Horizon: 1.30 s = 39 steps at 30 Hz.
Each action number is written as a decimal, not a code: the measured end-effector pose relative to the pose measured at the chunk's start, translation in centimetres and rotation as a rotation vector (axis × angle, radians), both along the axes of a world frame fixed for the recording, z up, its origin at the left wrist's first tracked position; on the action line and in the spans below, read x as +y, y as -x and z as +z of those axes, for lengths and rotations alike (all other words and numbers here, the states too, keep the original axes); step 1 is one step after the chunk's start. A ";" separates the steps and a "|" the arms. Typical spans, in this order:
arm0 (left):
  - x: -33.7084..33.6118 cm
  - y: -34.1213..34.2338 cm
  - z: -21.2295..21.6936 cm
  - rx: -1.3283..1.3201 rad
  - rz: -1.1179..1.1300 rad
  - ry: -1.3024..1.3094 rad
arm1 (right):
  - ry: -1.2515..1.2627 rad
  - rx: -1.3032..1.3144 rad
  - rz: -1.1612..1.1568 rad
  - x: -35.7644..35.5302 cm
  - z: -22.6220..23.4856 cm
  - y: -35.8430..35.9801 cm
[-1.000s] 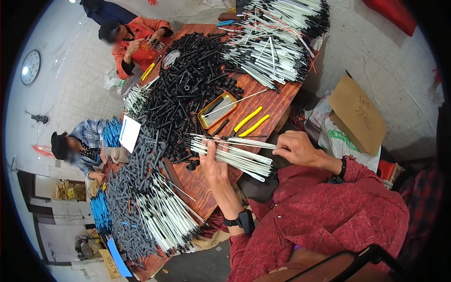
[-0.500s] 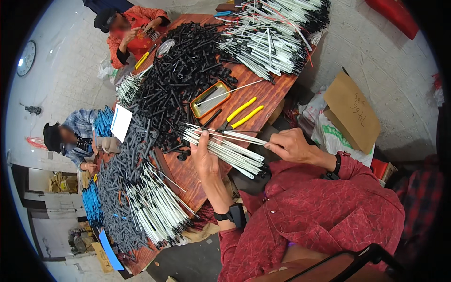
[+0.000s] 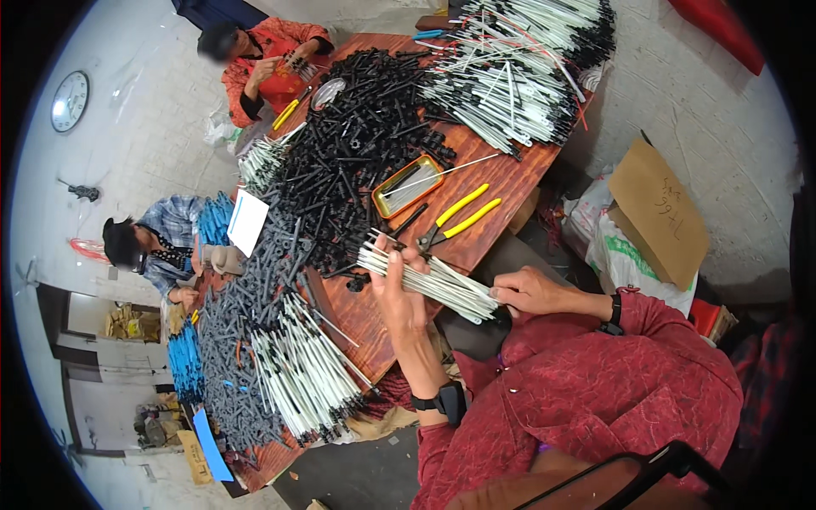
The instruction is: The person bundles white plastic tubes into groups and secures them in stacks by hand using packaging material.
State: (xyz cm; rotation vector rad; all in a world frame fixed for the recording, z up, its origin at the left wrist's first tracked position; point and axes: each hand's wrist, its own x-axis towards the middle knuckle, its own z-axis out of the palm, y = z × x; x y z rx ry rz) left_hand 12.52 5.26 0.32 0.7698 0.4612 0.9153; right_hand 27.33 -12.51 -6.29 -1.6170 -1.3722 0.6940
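1. the long reddish-brown wooden table (image 3: 497, 183) carries nearly everything; bare wood shows only in patches near our side.
2. the big heap of loose black plastic tube pieces (image 3: 353, 161) runs down the middle of the table. to us that reads as stock not yet worked, and it is the largest share.
3. at the far end lies a big pile of white rods with black end caps (image 3: 518, 81), and near our left a second spread of white rods with black tips (image 3: 302, 378). we judge these as finished or part-finished, but cannot tell which.
4. we hold a bundle of thin white rods (image 3: 433, 280) just above the table's near edge, slanting from upper left to lower right, between both hands.
5. our left hand (image 3: 399, 293) is wrapped around the bundle's upper half, fingers curled over it, thumb side toward the heap.
6. our right hand (image 3: 527, 293) pinches the bundle's lower end, fingers closed narrow on the rod tips.
7. a small orange rectangular metal tray (image 3: 408, 185) with a few rods sits just beyond the bundle; yellow-handled pliers (image 3: 455, 219) lie beside it, untouched.
8. two other people sit along the left side of the table, hands at their own piles.
9. our call: well under way, with plenty of black stock left.
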 end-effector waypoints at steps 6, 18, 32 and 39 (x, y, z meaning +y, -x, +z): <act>-2.4 2.5 1.9 0.135 -0.293 -0.108 | -0.021 -0.419 0.384 0.7 -1.9 -2.3; -4.4 6.3 3.2 0.177 -0.291 -0.403 | -0.145 0.485 0.858 7.8 5.3 3.5; -3.9 3.3 1.3 0.226 -0.242 -0.152 | 0.044 0.952 0.445 6.6 1.8 6.2; -2.7 3.2 -1.9 0.215 -0.128 -0.032 | 0.334 0.211 0.573 5.6 1.8 3.4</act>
